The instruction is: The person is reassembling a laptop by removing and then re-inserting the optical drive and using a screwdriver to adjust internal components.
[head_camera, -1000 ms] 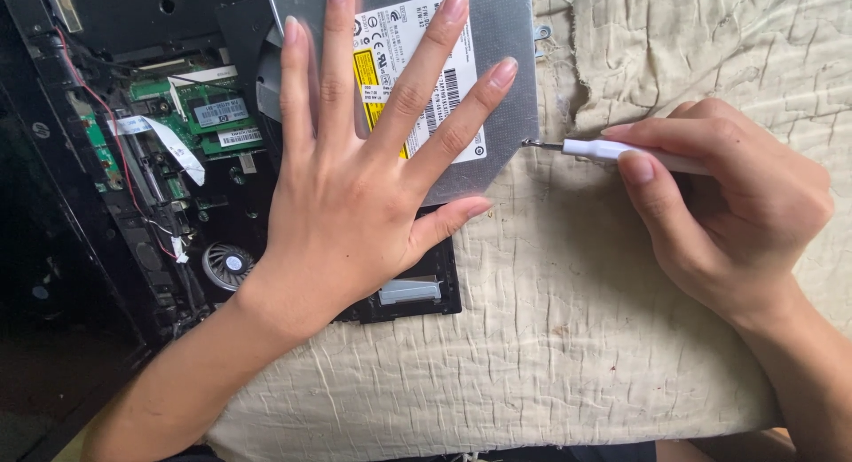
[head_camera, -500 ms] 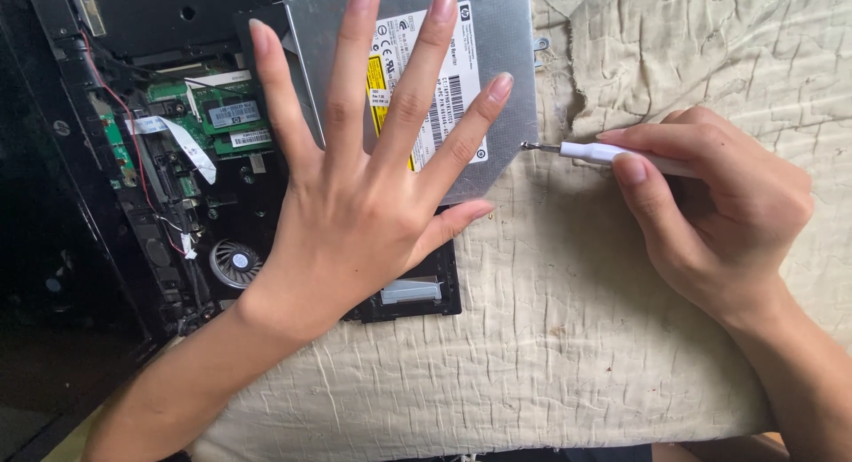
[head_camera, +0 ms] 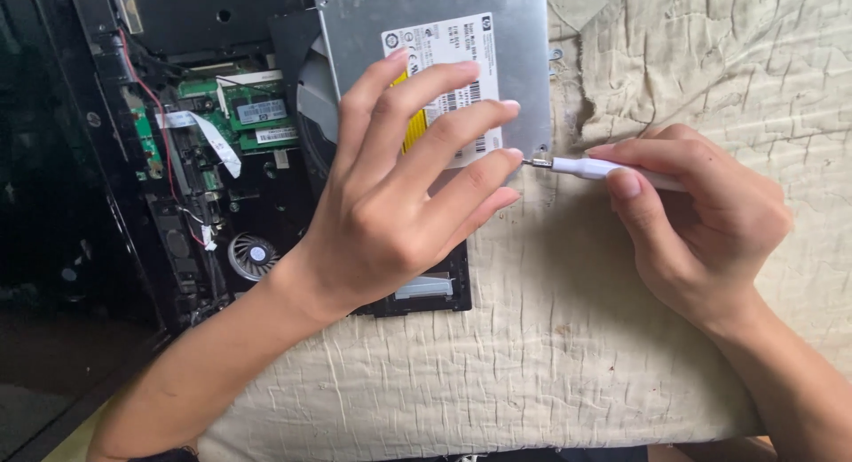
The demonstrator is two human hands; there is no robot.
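Note:
A flat silver optical drive [head_camera: 524, 63] with a white and yellow label lies across the opened black laptop [head_camera: 222, 213]. My left hand [head_camera: 399, 196] rests on the drive with its fingers curled, the fingertips pressing down near the lower right corner. A small white-handled screwdriver [head_camera: 590, 167] sits pinched in my right hand [head_camera: 692, 222]. Its metal tip touches a little bracket at the drive's lower right corner.
The laptop's inside shows green memory boards [head_camera: 253, 116], a white ribbon cable [head_camera: 209, 138], red wiring and a round fan [head_camera: 253, 253]. Everything rests on a wrinkled beige quilted cloth [head_camera: 710, 71]. Dark floor lies at the left.
My left hand went from flat with spread fingers to curled fingers pressing on the drive. The screwdriver tip moved left onto the drive's corner bracket.

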